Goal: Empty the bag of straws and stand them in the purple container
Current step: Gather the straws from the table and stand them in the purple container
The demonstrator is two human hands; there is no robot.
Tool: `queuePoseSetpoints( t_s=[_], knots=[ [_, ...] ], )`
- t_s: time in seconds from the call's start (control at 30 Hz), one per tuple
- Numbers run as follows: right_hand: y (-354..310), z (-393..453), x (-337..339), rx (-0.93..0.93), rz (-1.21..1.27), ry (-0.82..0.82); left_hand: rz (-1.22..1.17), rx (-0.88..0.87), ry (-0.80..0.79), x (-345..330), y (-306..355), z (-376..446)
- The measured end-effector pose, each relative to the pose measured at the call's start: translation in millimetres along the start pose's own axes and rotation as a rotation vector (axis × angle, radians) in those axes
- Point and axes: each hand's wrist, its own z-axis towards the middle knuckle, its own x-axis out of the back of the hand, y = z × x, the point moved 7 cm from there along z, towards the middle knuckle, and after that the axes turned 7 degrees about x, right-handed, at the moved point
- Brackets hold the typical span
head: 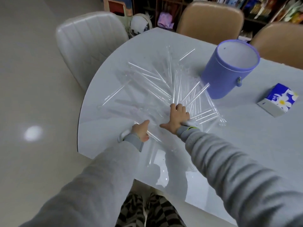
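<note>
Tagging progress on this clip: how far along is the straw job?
Done: the bag looks emptied, since clear straws lie scattered flat across the table. In hand: the right hand presses on the pile with fingers spread, and the left hand rests at its near edge on a few straws; neither clearly grips a bunch. Left: the purple container looks empty, so all the standing remains.

A glossy white table (246, 145) was seen. Clear straws (164, 86) were scattered flat across it. An upright purple container (226, 76) and a tissue box (277, 99) were set on it to the right.
</note>
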Motion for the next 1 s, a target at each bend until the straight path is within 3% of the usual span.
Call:
queuePoseSetpoints(
  t_s=[0.13, 0.37, 0.5, 0.7, 0.87, 1.0],
  knots=[
    [7.0, -8.3, -18.4, -0.114, 0.134, -0.178, 0.015, 0.048, -0.002, -10.2, -2.0, 6.5],
    [-0.8, -13.1, -37.8, -0.064, 0.218, -0.281, 0.042, 0.002, -0.1, -37.4, -1.4, 7.3],
    [1.9, -13.0, -37.7, -0.082, 0.342, -0.225, 0.055, -0.051, -0.113, -38.1, 6.9, 7.5],
    [-2.2, -14.8, -18.3, 0.006, 0.553, -0.179, -0.208, -0.14, -0.135, -25.8, 40.3, -7.4],
    [-8.0, -11.8, 17.4, -0.063, 1.003, -0.049, -0.283, -0.285, -0.123, -3.0, 82.7, -25.7],
    [-10.5, -2.6, 48.5, -0.131, 1.257, 0.057, -0.138, -0.412, -0.074, 13.3, 114.5, -43.4]
  ],
)
